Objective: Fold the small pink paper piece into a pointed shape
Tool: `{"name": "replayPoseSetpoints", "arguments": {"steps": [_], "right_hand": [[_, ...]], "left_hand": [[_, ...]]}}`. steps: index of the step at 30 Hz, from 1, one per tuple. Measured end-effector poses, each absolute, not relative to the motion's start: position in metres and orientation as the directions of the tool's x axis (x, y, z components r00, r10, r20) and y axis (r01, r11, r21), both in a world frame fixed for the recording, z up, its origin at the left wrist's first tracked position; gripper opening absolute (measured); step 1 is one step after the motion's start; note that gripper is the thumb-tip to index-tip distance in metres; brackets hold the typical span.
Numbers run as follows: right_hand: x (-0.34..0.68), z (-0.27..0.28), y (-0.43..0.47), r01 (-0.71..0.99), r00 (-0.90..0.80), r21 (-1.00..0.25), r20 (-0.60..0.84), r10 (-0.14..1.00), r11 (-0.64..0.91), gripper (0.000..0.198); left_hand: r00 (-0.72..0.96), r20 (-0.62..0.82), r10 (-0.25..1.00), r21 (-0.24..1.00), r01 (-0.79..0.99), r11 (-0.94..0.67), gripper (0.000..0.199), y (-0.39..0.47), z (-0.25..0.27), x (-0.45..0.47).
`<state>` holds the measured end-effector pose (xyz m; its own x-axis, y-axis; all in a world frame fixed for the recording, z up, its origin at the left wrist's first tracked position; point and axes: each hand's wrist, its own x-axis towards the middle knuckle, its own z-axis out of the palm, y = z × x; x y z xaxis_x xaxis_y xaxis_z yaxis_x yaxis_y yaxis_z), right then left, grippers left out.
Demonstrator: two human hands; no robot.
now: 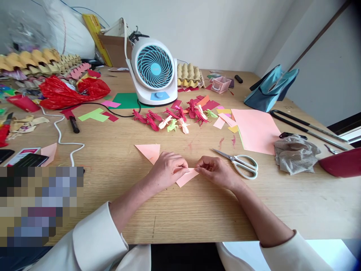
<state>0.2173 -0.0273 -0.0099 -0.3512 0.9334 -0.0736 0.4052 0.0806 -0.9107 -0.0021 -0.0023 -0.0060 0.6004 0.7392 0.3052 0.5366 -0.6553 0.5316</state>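
Observation:
A small pale pink piece of paper (186, 179) with a straight top edge is pinched between my two hands, just above the tabletop. My left hand (170, 168) grips its left end with thumb and fingers. At its right end, my right hand (216, 171) holds the corner between thumb and fingertips. Behind my left hand lies a pink paper triangle (149, 151), partly covered by that hand. White-handled scissors (244, 165) rest right beside my right hand, blades pointing left. Farther back sit several folded paper figures (175, 116) in red, pink and green.
A white and blue fan (155, 71) stands at the back. Large pink paper (256, 130) lies right, near a crumpled cloth (296, 152) and a blue bag (270, 90). Red plastic bags (67, 91), a black marker (73, 124) and a white cable (59, 130) occupy the left.

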Motion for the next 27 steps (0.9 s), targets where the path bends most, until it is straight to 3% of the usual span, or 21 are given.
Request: {"name": "replayPoseSetpoints", "arguments": {"steps": [10,27], "right_hand": [[0.2105,-0.0112,-0.03,0.409,-0.323,-0.908,-0.05,0.945,0.092,0.014],[0.2133,-0.0126,-0.0291,0.444,-0.321,-0.891,-0.058,0.945,0.096,0.015]], "left_hand": [[0.607,0.272,0.747,0.548,0.54,-0.639,0.017,-0.0017,-0.0076,-0.0024],[0.569,0.192,0.8,0.69,0.501,-0.522,0.016,-0.0016,0.0002,-0.0043]]}}
